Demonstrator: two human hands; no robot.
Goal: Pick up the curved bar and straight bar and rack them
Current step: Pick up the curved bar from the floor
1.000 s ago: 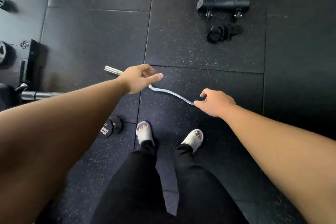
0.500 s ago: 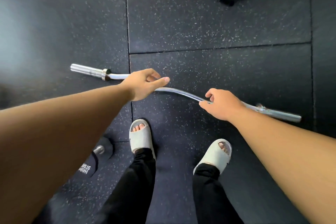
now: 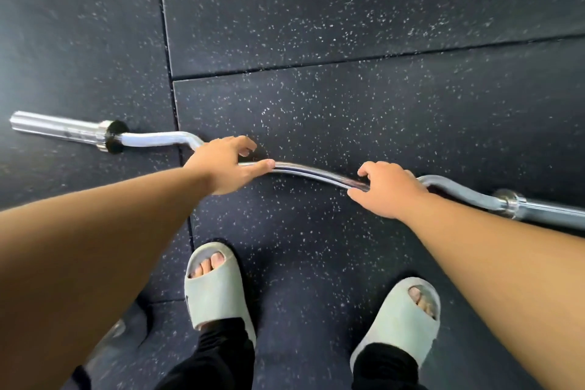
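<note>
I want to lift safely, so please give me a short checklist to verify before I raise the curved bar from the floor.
1. Left hand closed on the curved bar: not ok; the fingers are spread over it and the thumb lies along it.
2. Right hand closed on the bar: cannot tell; the fingers curl over it, but the far side is hidden.
3. Hands placed evenly about the middle bend: ok, one on each side.
4. Feet clear of the bar: ok; both slippers stand nearer than the bar.
5. Sleeves free of plates: ok for the left sleeve; the right one runs out of view.
6. Straight bar located: cannot tell, not in view.
</note>
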